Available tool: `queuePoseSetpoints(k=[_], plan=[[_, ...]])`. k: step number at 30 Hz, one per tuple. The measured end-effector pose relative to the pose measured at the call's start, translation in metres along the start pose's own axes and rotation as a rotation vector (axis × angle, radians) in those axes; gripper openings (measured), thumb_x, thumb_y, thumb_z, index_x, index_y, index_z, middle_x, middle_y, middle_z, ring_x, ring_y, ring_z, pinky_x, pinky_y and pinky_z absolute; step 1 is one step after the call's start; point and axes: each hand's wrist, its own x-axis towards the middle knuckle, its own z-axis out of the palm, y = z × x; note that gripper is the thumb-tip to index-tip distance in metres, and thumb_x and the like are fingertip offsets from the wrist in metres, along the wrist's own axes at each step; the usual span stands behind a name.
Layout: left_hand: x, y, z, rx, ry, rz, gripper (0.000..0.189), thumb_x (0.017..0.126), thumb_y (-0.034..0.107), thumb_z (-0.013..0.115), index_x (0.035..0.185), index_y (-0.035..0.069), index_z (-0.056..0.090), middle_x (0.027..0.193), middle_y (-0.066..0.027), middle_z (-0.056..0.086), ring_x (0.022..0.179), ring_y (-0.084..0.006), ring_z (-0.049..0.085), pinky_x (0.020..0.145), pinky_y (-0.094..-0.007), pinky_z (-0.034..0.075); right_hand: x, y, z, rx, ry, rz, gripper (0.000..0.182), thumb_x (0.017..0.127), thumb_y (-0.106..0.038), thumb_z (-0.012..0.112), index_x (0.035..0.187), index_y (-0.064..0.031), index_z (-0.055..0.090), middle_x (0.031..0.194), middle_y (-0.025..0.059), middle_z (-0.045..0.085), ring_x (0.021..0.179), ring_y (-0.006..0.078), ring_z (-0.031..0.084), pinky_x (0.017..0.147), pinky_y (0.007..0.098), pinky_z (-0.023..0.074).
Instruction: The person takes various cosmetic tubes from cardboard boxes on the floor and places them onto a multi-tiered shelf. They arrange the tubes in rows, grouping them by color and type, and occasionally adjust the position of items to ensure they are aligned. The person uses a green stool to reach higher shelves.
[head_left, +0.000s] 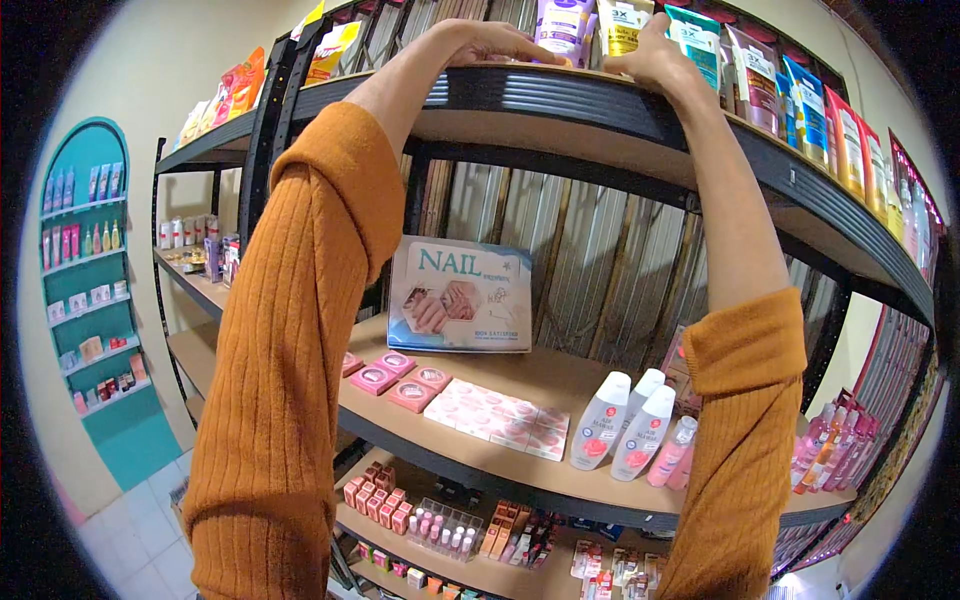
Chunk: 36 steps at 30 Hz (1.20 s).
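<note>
My left hand (499, 43) reaches over the edge of the top shelf, its fingers stretched along the base of a purple squeeze tube (561, 26). A gold body serum tube (624, 24) stands just to the right, with my right hand (654, 58) at its lower right side. The right thumb points up between the gold tube and a teal tube (694, 45), while the other fingers lie low by the gold one. Whether either hand grips a tube cannot be made out. Both arms wear rolled-up orange ribbed sleeves.
The black shelf edge (510, 90) runs beneath both wrists. More tubes (806, 105) line the top shelf to the right. Below stand a nail product box (459, 296), pink compacts (412, 394), flat patterned boxes (499, 416) and white bottles (600, 427). Lower shelves hold small cosmetics (442, 529).
</note>
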Motion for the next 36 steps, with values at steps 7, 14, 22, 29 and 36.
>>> queuePoseSetpoints(k=[7,14,22,29,36], plan=[[-0.01,0.009,0.006,-0.086,-0.008,-0.046,0.041,0.074,0.03,0.076,0.095,-0.004,0.064,0.076,-0.0159,0.066,0.049,-0.0134,0.063,0.04,-0.0181,0.053,0.003,0.0,0.001,0.002,0.01,0.021,0.103,0.057,-0.041,0.077,0.124,0.0144,0.022,0.105,0.0326,0.057,0.095,0.038,0.061,0.085,0.035,0.0482],[-0.013,0.013,0.005,-0.119,-0.026,-0.081,0.034,0.077,0.027,0.074,0.092,-0.003,0.065,0.073,-0.0138,0.067,0.049,-0.0133,0.064,0.042,-0.019,0.054,-0.002,-0.003,0.002,-0.005,0.047,0.043,0.106,0.057,-0.041,0.075,0.128,0.0156,0.02,0.105,0.0323,0.058,0.095,0.0382,0.062,0.084,0.0349,0.0486],[-0.014,0.014,0.005,-0.09,-0.052,-0.108,0.034,0.079,0.03,0.072,0.095,0.001,0.064,0.076,-0.0066,0.065,0.05,-0.0061,0.06,0.041,-0.013,0.05,0.0,-0.002,0.002,0.013,0.025,0.03,0.108,0.057,-0.039,0.074,0.129,0.0165,0.016,0.101,0.0317,0.059,0.09,0.037,0.063,0.08,0.0354,0.0499],[-0.015,0.014,0.003,-0.04,-0.045,-0.117,0.033,0.08,0.028,0.07,0.097,0.0,0.063,0.07,-0.0063,0.064,0.042,-0.0026,0.055,0.034,-0.0105,0.044,-0.006,-0.003,0.003,0.037,0.013,0.019,0.109,0.056,-0.039,0.074,0.128,0.018,0.016,0.1,0.0317,0.059,0.088,0.0363,0.064,0.078,0.0349,0.0502],[-0.019,0.021,0.003,-0.084,-0.09,-0.187,0.034,0.079,0.029,0.072,0.095,0.0,0.064,0.067,-0.0061,0.065,0.043,-0.0047,0.057,0.036,-0.013,0.048,0.007,0.004,0.006,0.004,0.021,0.01,0.109,0.055,-0.04,0.075,0.128,0.0171,0.018,0.103,0.0326,0.058,0.092,0.0373,0.063,0.081,0.0344,0.0496]])
